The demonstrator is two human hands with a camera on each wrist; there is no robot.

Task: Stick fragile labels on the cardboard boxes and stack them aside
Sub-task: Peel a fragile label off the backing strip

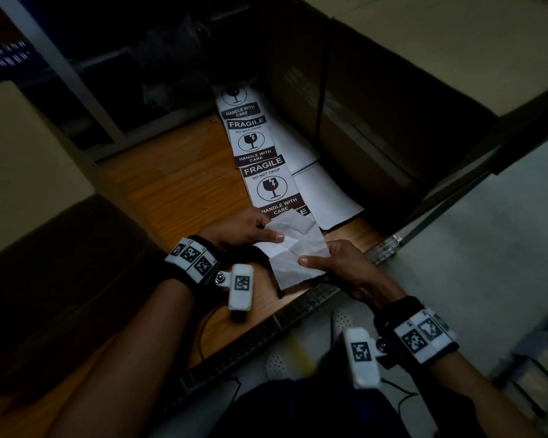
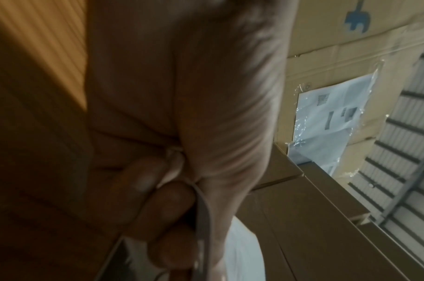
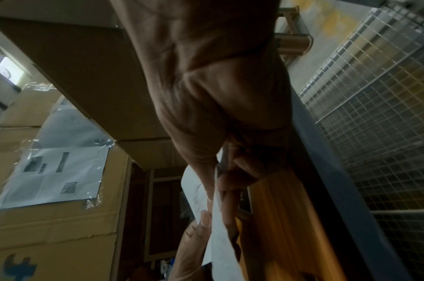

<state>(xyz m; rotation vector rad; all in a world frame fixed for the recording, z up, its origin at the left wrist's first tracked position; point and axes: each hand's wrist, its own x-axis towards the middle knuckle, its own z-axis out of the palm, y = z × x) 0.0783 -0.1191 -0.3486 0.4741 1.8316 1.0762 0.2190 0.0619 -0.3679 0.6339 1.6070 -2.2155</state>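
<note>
Fragile labels (image 1: 266, 181): three on one strip; both hands pinch one creased sheet (image 1: 293, 251).

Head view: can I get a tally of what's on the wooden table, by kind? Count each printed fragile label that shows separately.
Fragile labels face up on the strip: 3 (a fourth partly hidden)
Crumpled sheet, pinched by both hands: 1
Cardboard boxes bordering the table: 2
Total: 6
</note>
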